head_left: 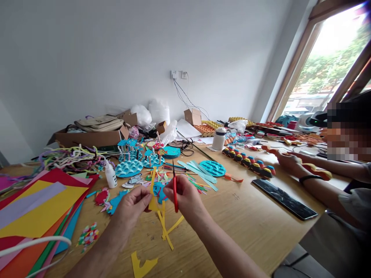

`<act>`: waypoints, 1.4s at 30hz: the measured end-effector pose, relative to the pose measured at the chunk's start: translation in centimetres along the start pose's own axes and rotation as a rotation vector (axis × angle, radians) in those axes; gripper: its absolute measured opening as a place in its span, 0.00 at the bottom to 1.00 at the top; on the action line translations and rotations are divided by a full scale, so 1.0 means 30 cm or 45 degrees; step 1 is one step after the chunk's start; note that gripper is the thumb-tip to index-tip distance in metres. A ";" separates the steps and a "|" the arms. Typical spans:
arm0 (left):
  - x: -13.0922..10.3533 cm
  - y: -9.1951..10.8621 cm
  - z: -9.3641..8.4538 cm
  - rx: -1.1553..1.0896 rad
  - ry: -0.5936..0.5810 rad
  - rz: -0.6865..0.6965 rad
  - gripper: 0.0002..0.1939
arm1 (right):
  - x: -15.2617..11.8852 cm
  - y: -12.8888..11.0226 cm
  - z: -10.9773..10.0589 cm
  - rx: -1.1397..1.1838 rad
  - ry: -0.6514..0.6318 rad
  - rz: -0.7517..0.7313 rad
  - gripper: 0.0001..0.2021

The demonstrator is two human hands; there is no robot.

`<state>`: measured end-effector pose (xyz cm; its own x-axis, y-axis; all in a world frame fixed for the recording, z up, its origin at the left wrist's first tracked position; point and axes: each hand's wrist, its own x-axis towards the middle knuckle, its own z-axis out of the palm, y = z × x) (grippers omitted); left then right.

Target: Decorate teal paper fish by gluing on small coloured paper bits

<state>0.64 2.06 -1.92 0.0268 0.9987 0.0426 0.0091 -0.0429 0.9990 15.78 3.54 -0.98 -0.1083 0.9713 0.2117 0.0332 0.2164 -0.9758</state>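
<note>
Between its thumb and fingers my left hand (pixel 135 200) pinches a small yellow paper piece (pixel 153 199), with a narrow strip standing up from it. My right hand (pixel 185 195) is closed round the red handles of a pair of scissors (pixel 175 189), whose dark blades point up and away from me. The scissors are just right of the paper, and I see no contact between them. Below both hands lie several cut yellow paper strips (pixel 165 227). Closer to me is a yellow paper offcut (pixel 142 265) with a notched edge.
Coloured paper sheets (pixel 34 204) are stacked at left, near a white glue bottle (pixel 110 175). Blue paper discs (pixel 129 168) and pale blue strips (pixel 203 173) lie ahead. A phone (pixel 284 198) rests at right, beside another person's arms (pixel 313 179) and a painted egg-carton strip (pixel 248 162).
</note>
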 end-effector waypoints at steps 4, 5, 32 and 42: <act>-0.022 0.018 0.012 -0.045 0.057 0.054 0.10 | -0.040 0.015 0.024 0.128 -0.113 0.175 0.14; -0.027 0.021 0.017 -0.054 0.055 0.052 0.10 | -0.043 0.014 0.029 0.157 -0.111 0.186 0.14; -0.014 0.024 -0.019 0.129 -0.241 0.041 0.09 | -0.022 0.031 0.005 -0.532 -0.183 -0.157 0.04; -0.040 0.052 -0.029 -0.048 -0.046 0.044 0.10 | -0.153 0.021 -0.018 -0.566 -0.249 0.101 0.10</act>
<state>-0.26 0.82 -0.39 0.0626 0.9950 0.0778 -0.0302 -0.0760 0.9967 16.83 -0.75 -2.53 -0.2710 0.9591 0.0815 0.4654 0.2047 -0.8611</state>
